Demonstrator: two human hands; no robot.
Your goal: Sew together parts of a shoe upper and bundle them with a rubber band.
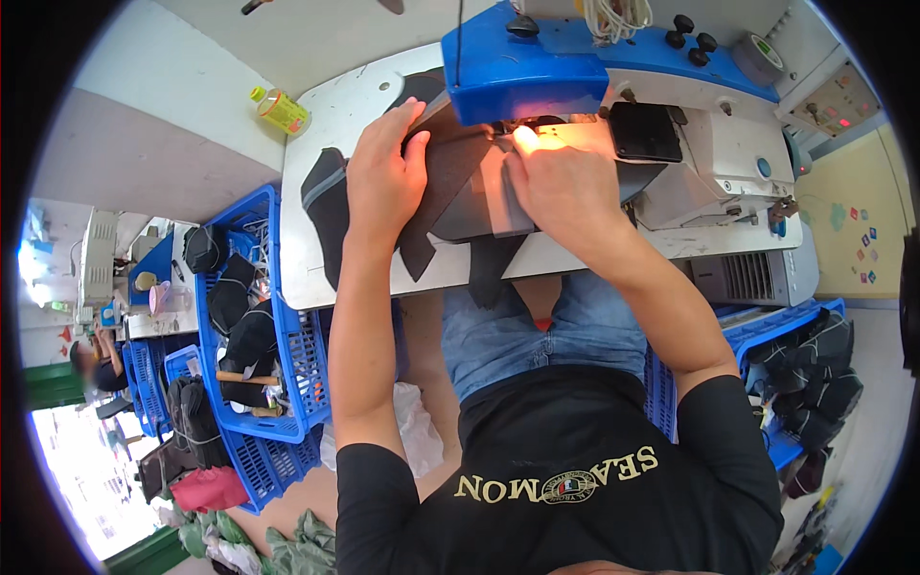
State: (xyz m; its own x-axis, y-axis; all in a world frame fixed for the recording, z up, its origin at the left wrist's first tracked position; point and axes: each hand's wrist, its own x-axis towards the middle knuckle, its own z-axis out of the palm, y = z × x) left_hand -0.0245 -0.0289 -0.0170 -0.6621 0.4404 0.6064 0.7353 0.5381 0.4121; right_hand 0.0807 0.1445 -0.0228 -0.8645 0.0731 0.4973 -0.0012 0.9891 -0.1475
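Observation:
Dark fabric pieces [450, 177] lie on the white sewing table under the blue head of a sewing machine [527, 77]. My left hand [388, 177] rests on the left part of the fabric, its fingers stretched forward and the thumb apart. Close to the lit needle area, my right hand [565, 187] is curled, with fingers closed on the fabric's edge. The needle itself is mostly hidden by the machine head and my fingers. One fabric strip hangs over the table's front edge above my lap. Another dark piece [326, 211] with a grey edge lies left of my left hand.
A yellow-green bottle [281, 110] stands at the table's back left. A black phone-like slab [645, 132] rests on the machine's right side. Blue baskets [311, 374] with dark goods flank the table. A person [105, 364] is far left.

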